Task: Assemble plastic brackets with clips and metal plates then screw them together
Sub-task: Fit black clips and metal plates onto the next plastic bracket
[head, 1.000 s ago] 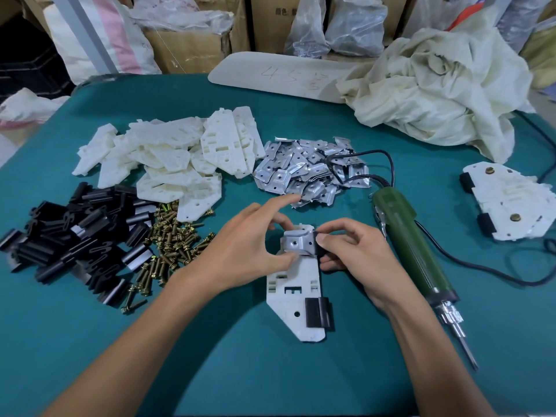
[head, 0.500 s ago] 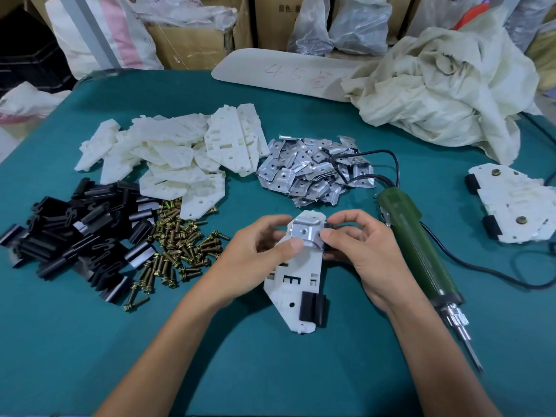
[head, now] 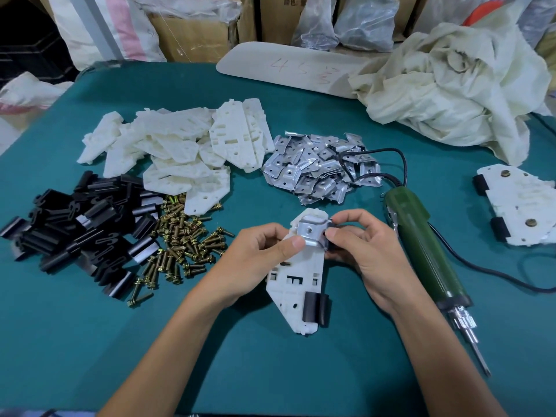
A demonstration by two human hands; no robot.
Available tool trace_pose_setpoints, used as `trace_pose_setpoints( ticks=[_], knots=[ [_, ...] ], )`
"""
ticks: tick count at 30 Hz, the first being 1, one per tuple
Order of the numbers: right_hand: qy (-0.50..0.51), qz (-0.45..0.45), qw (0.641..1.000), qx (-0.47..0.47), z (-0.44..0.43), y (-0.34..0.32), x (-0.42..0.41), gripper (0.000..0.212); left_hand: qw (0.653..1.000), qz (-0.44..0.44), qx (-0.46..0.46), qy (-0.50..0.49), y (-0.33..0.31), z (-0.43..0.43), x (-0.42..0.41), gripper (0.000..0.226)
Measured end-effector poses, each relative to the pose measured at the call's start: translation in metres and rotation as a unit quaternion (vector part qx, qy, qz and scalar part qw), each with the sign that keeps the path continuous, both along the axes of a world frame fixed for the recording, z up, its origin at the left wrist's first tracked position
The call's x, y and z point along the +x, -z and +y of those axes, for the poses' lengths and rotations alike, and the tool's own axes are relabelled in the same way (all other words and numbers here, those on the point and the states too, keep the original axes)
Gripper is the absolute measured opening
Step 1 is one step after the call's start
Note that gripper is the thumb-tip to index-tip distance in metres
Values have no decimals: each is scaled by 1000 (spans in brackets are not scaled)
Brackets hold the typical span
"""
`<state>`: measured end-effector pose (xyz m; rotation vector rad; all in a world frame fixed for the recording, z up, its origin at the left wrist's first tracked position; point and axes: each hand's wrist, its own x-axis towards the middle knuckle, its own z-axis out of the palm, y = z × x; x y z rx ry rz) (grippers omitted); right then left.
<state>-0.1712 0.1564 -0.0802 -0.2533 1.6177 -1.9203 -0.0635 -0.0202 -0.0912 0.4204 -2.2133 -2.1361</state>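
Soft, even overhead light fell on the teal cloth-covered bench [head: 90, 341], bright enough to raise small glints on the heap of stamped silver metal plates [head: 319, 173], and the forearms cast only faint, diffuse shadows. The wide-angle lens bowed the bench's far edge. The upper-left corner lay dim, and the pile of black plastic clips [head: 75, 224] looked slightly smeared at its left end.

Screws [head: 183, 242] between clips [head: 75, 230] and bracket [head: 296, 281]

upper black clip [head: 331, 226] mostly hidden under right hand [head: 370, 254], finished brackets [head: 517, 203] cut off by right edge
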Motion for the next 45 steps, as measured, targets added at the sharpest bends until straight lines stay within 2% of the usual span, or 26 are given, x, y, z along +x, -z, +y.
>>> trace_pose_setpoints(
  ticks=[4,9,11,14,16,22,25,26,27,29,32,34,41,45],
  knots=[
    [-2,4,1000,0,0,2,0,14,1000,9,-13,1,1,-1,0,34],
    [-1,4,1000,-3,0,3,1,13,999,17,-32,-1,3,0,0,46],
    [-1,5,1000,-10,0,2,1,14,999,24,-34,-1,3,0,0,43],
    [1,10,1000,-16,1,0,1,30,998,30,-51,21,1,0,2,34],
    [4,18,1000,-10,2,1,0,37,997,32,-60,33,2,1,3,39],
    [18,57,998,8,0,5,0,18,995,32,-91,28,6,4,3,44],
    [18,59,998,8,0,6,0,17,992,19,-125,-1,10,6,1,38],
    [16,58,998,7,0,7,-1,17,991,2,-131,-17,10,7,0,41],
    [14,57,998,7,0,8,-1,18,988,-6,-151,-38,9,8,-1,55],
    [7,59,998,12,0,9,0,18,976,16,-205,-66,9,12,-2,71],
    [2,65,998,20,0,12,-1,19,960,93,-252,-75,9,20,-4,52],
    [0,71,997,29,0,14,-2,16,960,100,-245,-89,10,22,-4,45],
    [-2,79,996,38,0,18,-4,16,961,94,-246,-86,10,21,-4,45],
    [16,93,994,50,2,21,-9,13,951,47,-289,-101,4,11,-6,58]
  ],
)
